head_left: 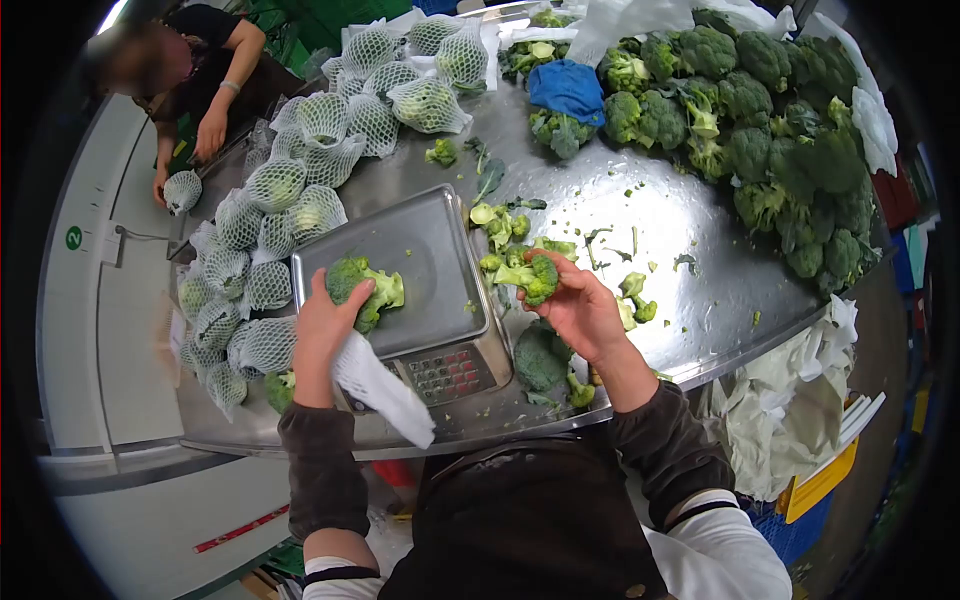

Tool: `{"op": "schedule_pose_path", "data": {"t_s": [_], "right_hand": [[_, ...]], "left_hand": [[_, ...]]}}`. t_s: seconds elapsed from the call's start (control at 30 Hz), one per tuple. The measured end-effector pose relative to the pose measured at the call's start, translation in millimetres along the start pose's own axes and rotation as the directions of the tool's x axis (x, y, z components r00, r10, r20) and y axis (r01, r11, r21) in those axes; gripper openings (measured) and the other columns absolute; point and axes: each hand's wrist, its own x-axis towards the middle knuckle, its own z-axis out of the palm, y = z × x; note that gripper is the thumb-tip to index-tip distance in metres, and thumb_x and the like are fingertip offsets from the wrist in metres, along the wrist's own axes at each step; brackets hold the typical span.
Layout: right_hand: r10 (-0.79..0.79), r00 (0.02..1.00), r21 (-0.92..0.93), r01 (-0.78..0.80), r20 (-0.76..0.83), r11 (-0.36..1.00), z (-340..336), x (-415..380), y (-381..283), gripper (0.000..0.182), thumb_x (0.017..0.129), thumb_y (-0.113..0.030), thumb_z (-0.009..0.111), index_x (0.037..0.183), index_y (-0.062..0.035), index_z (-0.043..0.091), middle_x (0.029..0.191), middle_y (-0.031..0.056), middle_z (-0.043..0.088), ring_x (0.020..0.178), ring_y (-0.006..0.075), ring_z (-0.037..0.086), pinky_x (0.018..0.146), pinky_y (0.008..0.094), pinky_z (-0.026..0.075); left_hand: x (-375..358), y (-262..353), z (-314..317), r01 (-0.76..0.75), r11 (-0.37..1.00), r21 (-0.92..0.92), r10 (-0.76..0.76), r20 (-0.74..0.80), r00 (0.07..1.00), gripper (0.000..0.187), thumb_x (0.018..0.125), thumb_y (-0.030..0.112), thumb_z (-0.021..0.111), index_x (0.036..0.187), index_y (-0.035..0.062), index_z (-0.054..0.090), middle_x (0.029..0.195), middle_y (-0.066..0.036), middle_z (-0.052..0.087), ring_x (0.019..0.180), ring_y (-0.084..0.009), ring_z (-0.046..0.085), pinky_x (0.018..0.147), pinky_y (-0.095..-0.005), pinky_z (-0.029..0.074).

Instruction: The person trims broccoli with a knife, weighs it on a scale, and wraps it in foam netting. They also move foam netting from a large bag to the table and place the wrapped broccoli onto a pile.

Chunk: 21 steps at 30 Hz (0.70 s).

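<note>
Over the left part of a metal weighing scale (430,230), my left hand (325,325) grips a broccoli head (362,290), its cut stem pointing right. A white foam net sleeve (385,392) hangs beside that hand, over the scale's front edge. To the right of the scale, my right hand (580,305) holds a smaller broccoli piece (532,278) between thumb and fingers, its stem pointing left. Trimmed florets (500,225) lie just beyond it. Below it, near the table's front edge, sits a darker broccoli head (541,355).
Many net-wrapped heads (275,186) are heaped at the left and back left. A large pile of bare broccoli (745,95) covers the back right, with a blue cloth (567,90) beside it. Another person (215,60) stands at the far left, one hand near a wrapped head.
</note>
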Motion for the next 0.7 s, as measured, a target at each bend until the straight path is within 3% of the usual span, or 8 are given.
{"op": "schedule_pose_path", "data": {"t_s": [0.1, 0.17, 0.2, 0.27, 0.3, 0.37, 0.47, 0.7], "right_hand": [[0.021, 0.999, -0.016, -0.02, 0.027, 1.0, 7, -7, 5, 0.048, 0.084, -0.019, 0.046, 0.125, 0.0042, 0.04, 0.118, 0.0141, 0.049, 0.097, 0.0257, 0.054, 0.086, 0.0357, 0.042], [0.055, 0.998, -0.127, -0.05, 0.039, 0.991, 8, -13, 10, 0.043, 0.087, -0.016, 0.044, 0.125, 0.004, 0.041, 0.118, 0.0114, 0.051, 0.099, 0.0202, 0.053, 0.087, 0.0335, 0.043], [0.06, 0.998, -0.196, -0.057, 0.013, 0.979, 13, -17, 11, 0.042, 0.087, -0.017, 0.046, 0.125, 0.002, 0.041, 0.115, 0.0088, 0.052, 0.096, 0.0179, 0.054, 0.084, 0.0316, 0.043], [0.089, 0.996, -0.197, -0.082, 0.026, 0.977, 15, -24, 13, 0.042, 0.088, -0.017, 0.046, 0.125, 0.0011, 0.042, 0.114, 0.0086, 0.052, 0.096, 0.0173, 0.054, 0.083, 0.0309, 0.043], [0.113, 0.993, -0.208, -0.105, 0.024, 0.972, 15, -26, 14, 0.041, 0.088, -0.017, 0.047, 0.125, 0.0003, 0.042, 0.113, 0.0083, 0.052, 0.095, 0.0167, 0.054, 0.082, 0.0302, 0.044], [0.132, 0.991, -0.204, -0.125, 0.021, 0.971, 15, -29, 17, 0.04, 0.088, -0.018, 0.047, 0.124, -0.0006, 0.043, 0.112, 0.008, 0.052, 0.095, 0.0161, 0.054, 0.081, 0.0292, 0.044], [0.161, 0.987, -0.23, -0.157, 0.0, 0.96, 18, -29, 22, 0.04, 0.088, -0.018, 0.047, 0.123, -0.0004, 0.044, 0.113, 0.0084, 0.052, 0.095, 0.0164, 0.055, 0.08, 0.029, 0.045], [0.195, 0.979, -0.243, -0.175, 0.059, 0.954, 28, -29, 34, 0.04, 0.087, -0.016, 0.048, 0.123, 0.0004, 0.045, 0.113, 0.0085, 0.052, 0.095, 0.0159, 0.055, 0.081, 0.0295, 0.045]], "left_hand": [[0, -11, 5, 0.041, 0.989, -0.14, -0.029, 0.088, 0.996, 0.084, 0.068, 0.052, 0.066, 0.126, -0.0032, 0.038, 0.11, -0.028, 0.055, 0.102, -0.0358, 0.056, 0.087, -0.0369, 0.042], [2, -41, 20, -0.031, 0.93, -0.367, 0.027, -0.015, 1.0, 0.076, 0.07, 0.044, 0.066, 0.124, -0.0031, 0.041, 0.108, -0.023, 0.057, 0.103, -0.0311, 0.056, 0.086, -0.0353, 0.043], [2, -55, 28, -0.03, 0.934, -0.356, 0.022, -0.026, 0.999, 0.076, 0.07, 0.044, 0.066, 0.124, -0.0031, 0.041, 0.108, -0.023, 0.057, 0.103, -0.0311, 0.056, 0.086, -0.0353, 0.043], [-2, -81, 35, 0.025, 0.511, -0.859, 0.099, 0.088, 0.991, 0.068, 0.071, 0.034, 0.065, 0.123, -0.0018, 0.04, 0.11, -0.018, 0.055, 0.103, -0.027, 0.055, 0.087, -0.0343, 0.044], [-13, -80, 29, 0.018, 0.522, -0.852, 0.095, 0.08, 0.992, 0.068, 0.071, 0.034, 0.065, 0.123, -0.0018, 0.04, 0.11, -0.018, 0.055, 0.103, -0.027, 0.055, 0.087, -0.0343, 0.044], [-43, -64, 20, 0.064, 0.009, -0.998, 0.19, 0.065, 0.98, 0.07, 0.067, 0.027, 0.066, 0.125, 0.0001, 0.037, 0.112, -0.015, 0.051, 0.103, -0.026, 0.055, 0.089, -0.0353, 0.045], [-59, -57, 9, 0.111, -0.107, -0.988, 0.323, 0.071, 0.944, 0.082, 0.061, 0.027, 0.07, 0.128, 0.0, 0.031, 0.118, -0.016, 0.047, 0.104, -0.0267, 0.053, 0.091, -0.0375, 0.045], [-80, -33, -14, -0.016, -0.08, -0.997, 0.4, -0.047, 0.915, 0.097, 0.052, 0.03, 0.074, 0.13, -0.001, 0.027, 0.12, -0.016, 0.045, 0.11, -0.0292, 0.049, 0.095, -0.0403, 0.041]]}}
